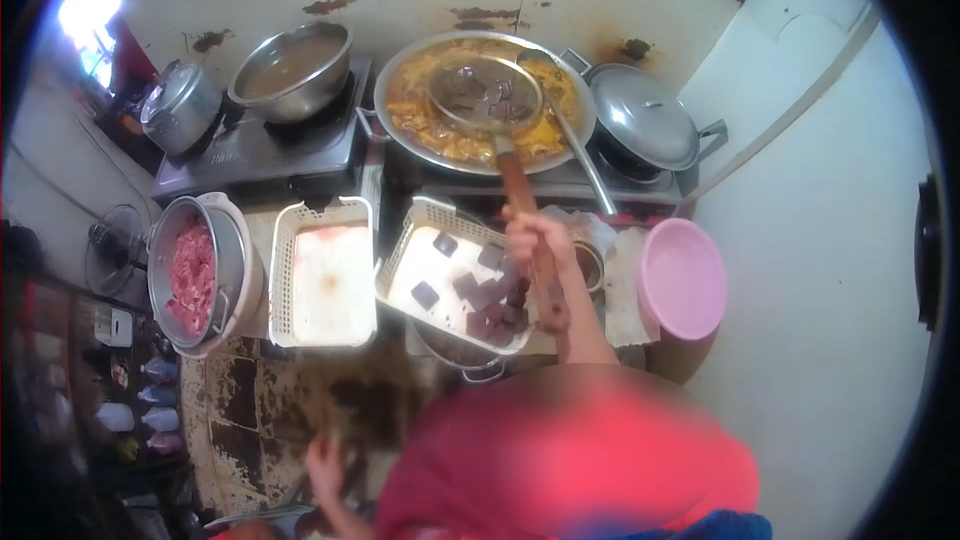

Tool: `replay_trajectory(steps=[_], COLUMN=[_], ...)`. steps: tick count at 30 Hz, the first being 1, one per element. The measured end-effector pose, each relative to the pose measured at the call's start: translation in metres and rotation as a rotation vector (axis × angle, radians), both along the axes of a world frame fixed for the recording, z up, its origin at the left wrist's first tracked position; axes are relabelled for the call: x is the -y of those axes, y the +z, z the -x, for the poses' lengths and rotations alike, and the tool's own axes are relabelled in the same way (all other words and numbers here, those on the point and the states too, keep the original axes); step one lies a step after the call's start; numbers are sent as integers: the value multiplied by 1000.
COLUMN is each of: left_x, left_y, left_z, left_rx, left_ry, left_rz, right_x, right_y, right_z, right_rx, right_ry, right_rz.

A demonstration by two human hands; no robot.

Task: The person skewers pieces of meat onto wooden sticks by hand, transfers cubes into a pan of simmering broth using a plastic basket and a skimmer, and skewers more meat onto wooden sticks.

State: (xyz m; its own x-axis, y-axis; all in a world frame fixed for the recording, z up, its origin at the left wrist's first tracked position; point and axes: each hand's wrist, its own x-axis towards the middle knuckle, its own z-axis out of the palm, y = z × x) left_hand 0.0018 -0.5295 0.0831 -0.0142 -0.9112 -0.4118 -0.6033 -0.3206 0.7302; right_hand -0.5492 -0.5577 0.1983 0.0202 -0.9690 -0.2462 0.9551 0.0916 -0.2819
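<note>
My right hand (540, 240) is closed around the wooden handle (516, 185) of a round strainer (487, 95). The strainer holds dark pieces, like blood curd, over a wide pan of orange-brown stew (400, 125). A metal ladle (570, 125) rests in the same pan, its handle leaning over the near rim. Beneath my right forearm, a white plastic basket (395, 285) contains dark cubes (490, 292), mostly heaped on its right side. Low at the left, what appears to be my left hand (323, 465) hangs beside my body, away from the food; its fingers are too blurred to read.
A lidded pan (642, 115) stands right of the stew, and a steel bowl of brownish liquid (292, 73) sits left. Beside a lidded pot (180, 105) is the stove edge. In front are a pot of raw meat (193, 275), another white basket (323, 275) and a pink basin (683, 278).
</note>
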Motion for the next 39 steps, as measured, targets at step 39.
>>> replay_trajectory(steps=[39], left_x=[8], left_y=[4], left_z=[2], left_rx=[-11], left_ry=[-41], left_rz=[-29], right_x=[2], right_y=[54], right_z=[-37], right_rx=[-295], right_ry=[-157], right_rz=[5])
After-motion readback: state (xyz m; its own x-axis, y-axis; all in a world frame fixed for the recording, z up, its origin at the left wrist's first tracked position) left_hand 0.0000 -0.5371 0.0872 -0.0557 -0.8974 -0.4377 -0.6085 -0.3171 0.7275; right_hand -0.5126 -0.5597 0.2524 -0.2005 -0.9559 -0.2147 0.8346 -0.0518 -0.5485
